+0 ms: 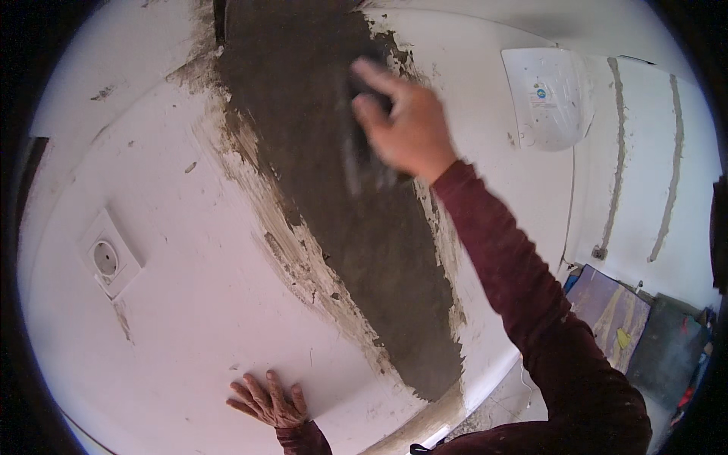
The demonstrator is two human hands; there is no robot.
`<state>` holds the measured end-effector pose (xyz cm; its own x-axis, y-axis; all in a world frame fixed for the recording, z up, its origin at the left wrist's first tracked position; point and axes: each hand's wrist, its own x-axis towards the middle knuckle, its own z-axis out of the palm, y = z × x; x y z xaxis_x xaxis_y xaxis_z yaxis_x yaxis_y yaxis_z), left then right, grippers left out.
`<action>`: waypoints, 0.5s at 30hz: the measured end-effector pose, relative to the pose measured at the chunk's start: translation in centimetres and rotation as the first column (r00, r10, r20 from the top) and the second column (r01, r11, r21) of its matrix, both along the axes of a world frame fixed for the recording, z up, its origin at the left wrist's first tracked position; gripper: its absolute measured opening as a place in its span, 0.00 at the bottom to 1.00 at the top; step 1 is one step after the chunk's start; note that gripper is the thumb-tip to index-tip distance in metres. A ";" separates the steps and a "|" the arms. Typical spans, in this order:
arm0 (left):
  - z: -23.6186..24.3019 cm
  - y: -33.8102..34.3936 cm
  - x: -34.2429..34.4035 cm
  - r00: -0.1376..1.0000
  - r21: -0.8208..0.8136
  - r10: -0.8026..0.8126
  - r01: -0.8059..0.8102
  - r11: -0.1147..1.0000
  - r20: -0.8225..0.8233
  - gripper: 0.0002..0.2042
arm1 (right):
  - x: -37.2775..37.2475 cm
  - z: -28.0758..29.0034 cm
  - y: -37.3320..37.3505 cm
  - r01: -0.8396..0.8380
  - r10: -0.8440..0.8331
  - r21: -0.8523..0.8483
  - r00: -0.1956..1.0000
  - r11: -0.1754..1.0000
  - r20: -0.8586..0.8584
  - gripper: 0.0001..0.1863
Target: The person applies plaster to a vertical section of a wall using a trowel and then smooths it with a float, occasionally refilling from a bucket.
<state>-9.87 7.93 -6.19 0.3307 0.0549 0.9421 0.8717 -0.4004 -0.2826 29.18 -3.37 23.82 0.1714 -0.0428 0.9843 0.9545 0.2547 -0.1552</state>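
Note:
My right hand (406, 133), slightly blurred, grips a dark hand tool (379, 102), probably a float or trowel, against a long band of dark grey wet plaster (318, 167) on the white wall. The tool's shape is mostly hidden by my fingers. Pale, ragged smears (288, 250) run along the band's edges. Lower down, left of the band, my left hand (269, 402) lies flat on the bare white wall with its fingers spread, holding nothing.
A white socket (106, 258) is on the left. At upper right hangs a white panel or appliance (542, 106), beside two filled vertical grooves (671, 167) in the adjoining wall. A stained board (603, 318) and a dark grey sheet (660, 349) are low at right, near the floor (504, 406).

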 end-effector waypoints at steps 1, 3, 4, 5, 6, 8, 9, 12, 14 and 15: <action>0.0 -0.1 -0.2 1.000 -0.012 0.001 -0.001 1.000 -0.003 0.29 | -0.7 -0.8 -0.1 -0.016 0.018 -0.062 0.999 0.998 0.032 0.20; 0.0 -0.3 -0.7 1.000 -0.011 0.018 -0.019 1.000 -0.017 0.29 | -2.2 -2.2 -0.5 -0.041 0.059 -0.178 0.994 0.983 0.096 0.20; 0.1 -0.4 -1.0 0.999 0.003 0.036 -0.036 0.999 -0.028 0.29 | -2.9 -2.6 -0.7 -0.050 0.082 -0.231 0.988 0.972 0.129 0.19; 0.3 -0.4 -1.4 0.998 0.017 0.057 -0.057 0.998 -0.039 0.29 | -3.3 -2.6 -0.8 -0.059 0.109 -0.284 0.981 0.957 0.161 0.19; 0.5 -0.3 -0.9 0.999 0.018 0.031 -0.031 0.999 -0.019 0.29 | -1.8 -0.2 -0.9 0.018 0.007 -0.153 0.987 0.988 0.160 0.19; 0.5 -0.1 0.4 0.999 -0.006 -0.043 0.042 0.999 -0.019 0.29 | 0.8 2.2 -1.2 0.118 -0.114 -0.019 0.983 0.993 0.144 0.21; 0.2 0.1 0.1 0.998 -0.045 -0.058 0.058 0.997 -0.005 0.29 | 0.7 2.5 -0.5 0.137 -0.142 0.048 0.980 0.989 0.141 0.21; 0.1 -0.1 -0.6 1.000 -0.038 -0.001 0.001 0.999 -0.013 0.29 | -5.3 -5.7 -0.8 0.050 -0.008 -0.107 0.934 0.993 0.357 0.22; 0.6 -0.3 -0.1 1.000 -0.022 -0.007 0.006 1.000 -0.003 0.29 | -4.5 -4.4 -1.7 0.139 -0.082 -0.150 0.940 0.979 0.332 0.22; 0.4 -0.5 0.1 1.000 -0.026 -0.004 0.004 1.000 0.000 0.29 | -3.6 -1.6 -1.9 0.138 -0.081 -0.197 0.958 0.971 0.274 0.23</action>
